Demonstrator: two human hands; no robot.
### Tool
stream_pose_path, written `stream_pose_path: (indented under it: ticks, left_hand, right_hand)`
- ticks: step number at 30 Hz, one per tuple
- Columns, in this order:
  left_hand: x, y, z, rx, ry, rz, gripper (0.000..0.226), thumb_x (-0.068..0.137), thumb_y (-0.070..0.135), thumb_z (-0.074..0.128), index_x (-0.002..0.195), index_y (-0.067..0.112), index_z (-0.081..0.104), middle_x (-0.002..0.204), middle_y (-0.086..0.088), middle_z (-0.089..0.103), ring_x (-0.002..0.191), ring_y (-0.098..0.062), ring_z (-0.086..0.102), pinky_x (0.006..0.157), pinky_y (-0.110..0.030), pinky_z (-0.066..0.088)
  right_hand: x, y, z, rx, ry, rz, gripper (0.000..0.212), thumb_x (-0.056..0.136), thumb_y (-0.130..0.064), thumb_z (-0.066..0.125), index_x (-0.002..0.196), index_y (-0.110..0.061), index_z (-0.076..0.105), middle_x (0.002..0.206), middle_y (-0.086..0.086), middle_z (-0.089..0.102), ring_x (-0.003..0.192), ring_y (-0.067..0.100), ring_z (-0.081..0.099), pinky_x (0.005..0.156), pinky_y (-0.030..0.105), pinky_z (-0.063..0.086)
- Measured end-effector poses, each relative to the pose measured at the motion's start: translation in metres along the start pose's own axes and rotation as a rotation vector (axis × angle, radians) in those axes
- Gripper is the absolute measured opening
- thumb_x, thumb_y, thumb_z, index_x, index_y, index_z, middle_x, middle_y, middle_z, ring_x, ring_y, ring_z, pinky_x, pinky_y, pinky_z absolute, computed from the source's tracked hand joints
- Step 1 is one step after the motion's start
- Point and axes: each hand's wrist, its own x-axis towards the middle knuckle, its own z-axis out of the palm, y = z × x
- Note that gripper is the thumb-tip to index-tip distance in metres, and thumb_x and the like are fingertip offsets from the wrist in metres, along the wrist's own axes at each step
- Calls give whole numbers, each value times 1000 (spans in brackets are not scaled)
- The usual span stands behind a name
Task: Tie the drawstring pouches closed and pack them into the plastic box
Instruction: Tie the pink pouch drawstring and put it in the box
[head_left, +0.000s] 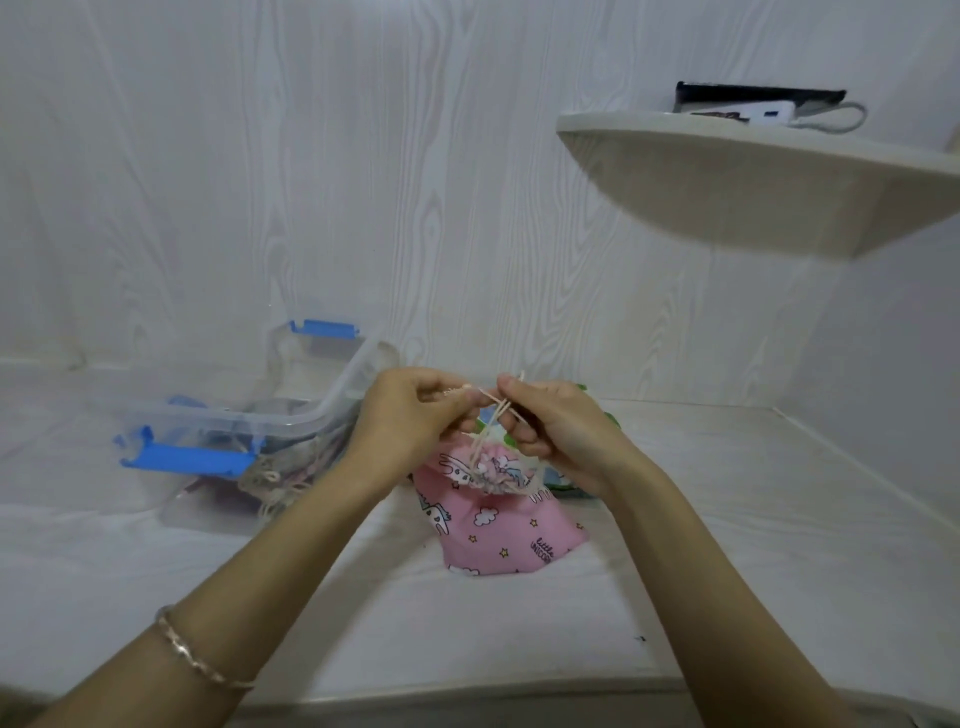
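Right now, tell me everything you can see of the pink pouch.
The pink pouch is soft printed cloth with unicorns, clouds, stars and the words little unicorn. Its mouth is gathered, and cream cords rise from it to the left hand and right hand, which both pinch them. Its base rests on the white surface, right of the clear plastic box.

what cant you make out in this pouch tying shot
Head view:
- Knot state of the cord: fingers of the left hand and right hand cover it.
- The cloth behind the right hand: mostly hidden; only green and blue edges show.
- Contents of the plastic box: blurred behind its clear wall.
- The dark item on the shelf: cut off by its edge.
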Motion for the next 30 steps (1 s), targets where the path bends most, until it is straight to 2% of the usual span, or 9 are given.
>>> stream_pose_path:
  ticks: [3, 6, 9, 11, 14, 19, 22, 26, 30]
  left_hand:
    - [4, -4, -5, 9, 169, 6, 15, 93, 16, 59, 93, 6, 70, 86, -9, 73, 81, -19, 70, 77, -30, 57]
    - [3, 1, -3, -407, 102, -100, 22, 100, 16, 44, 89, 6, 60, 101, -11, 72, 100, -21, 68, 95, -35, 52]
    - [2, 9, 7, -798, -15, -165, 26, 103, 14, 36, 80, 11, 47, 65, -3, 59, 59, -13, 62, 70, -28, 55]
    - [4, 5, 12, -607, 11, -123, 18, 102, 13, 35, 89, 12, 47, 56, 4, 40, 47, -8, 40, 58, -24, 41]
    - [7, -3, 9, 76, -18, 105, 18, 101, 20, 38, 100, 17, 56, 62, 10, 45, 49, 0, 40, 56, -20, 35]
    - [5, -4, 6, 595, -230, 203, 36, 94, 40, 51, 69, 16, 57, 53, 10, 42, 48, -3, 37, 50, -22, 28]
    - [2, -4, 4, 461, -287, 132, 44, 94, 32, 55, 52, 21, 48, 48, 12, 37, 44, -2, 32, 45, -17, 26]
    - [5, -5, 0, 108, -311, -154, 29, 94, 29, 53, 68, 15, 52, 58, 2, 39, 57, -14, 35, 56, -26, 29]
    - [5, 2, 1, 183, -317, -187, 29, 90, 24, 50, 61, 18, 52, 48, 6, 38, 49, -11, 34, 51, -22, 31]
  right_hand:
    - [0, 3, -6, 35, 93, -22, 37, 100, -27, 50, 109, 5, 65, 60, -1, 51, 45, 5, 36, 39, 14, 28]
    - [1, 7, -6, 16, 139, -38, 35, 100, -28, 50, 105, 1, 69, 58, 0, 54, 48, 7, 43, 47, 17, 37]
    - [-1, 6, 3, -85, 154, -80, 31, 99, -30, 52, 89, -8, 71, 52, 0, 52, 47, 8, 49, 54, 21, 40]
    - [-2, 4, 8, -151, 180, -111, 30, 98, -30, 53, 85, -11, 72, 50, -2, 51, 46, 7, 48, 53, 20, 40]
    - [-3, 0, 11, -178, 188, -143, 23, 97, -26, 55, 90, -9, 70, 50, -3, 54, 47, 8, 46, 51, 19, 40]
    - [-4, -3, 11, -193, 194, -113, 14, 94, -19, 61, 87, -8, 61, 52, 3, 60, 42, 11, 46, 45, 24, 39]
    - [-2, -5, 9, -164, 193, -70, 24, 94, -26, 61, 76, -11, 55, 57, 7, 61, 45, 13, 48, 48, 25, 40]
    - [-9, -9, 2, -34, 0, -52, 12, 84, -8, 66, 83, -11, 54, 69, 9, 63, 56, 16, 52, 52, 24, 42]
    - [-14, -3, 9, -454, 129, -228, 34, 80, 6, 59, 101, -21, 64, 86, 0, 63, 66, 9, 57, 64, 25, 50]
